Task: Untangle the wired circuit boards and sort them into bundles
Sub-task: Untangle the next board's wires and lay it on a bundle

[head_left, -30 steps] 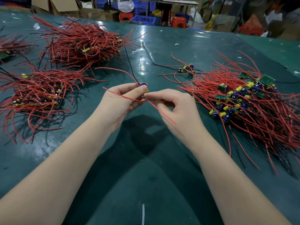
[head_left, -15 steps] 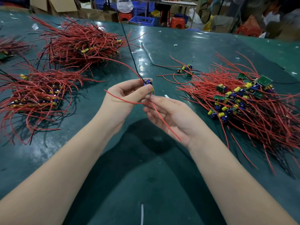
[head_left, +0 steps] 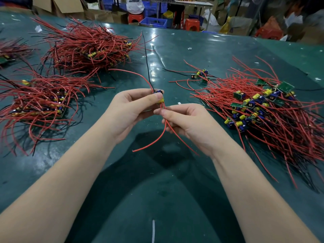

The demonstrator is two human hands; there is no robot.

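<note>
Right hand: we pinch two red leads between thumb and forefinger just below the board; other fingers curled loosely under. Both leads run down past the palm toward us, free ends hanging above the table.
Left hand: we pinch the small circuit board at thumb and forefinger tips; only its blue and yellow parts show past the fingertips. Remaining fingers folded behind it.
Board position: held in the air at centre, between both hands, touching the left fingertips, just above the right thumb.
Upper leads: one black wire and one more red wire rise from the board, away from us.
Step in hand: we judge this one board is being combed straight, leads separated.
Left: right-side pile looks loose and large, boards facing every way; probably unsorted stock. A few stray boards lie just beyond it.
Done: near left bundle and far left bundle lie with wires roughly aligned; a third shows at the left edge.
Progress: roughly midway, we'd guess.
</note>
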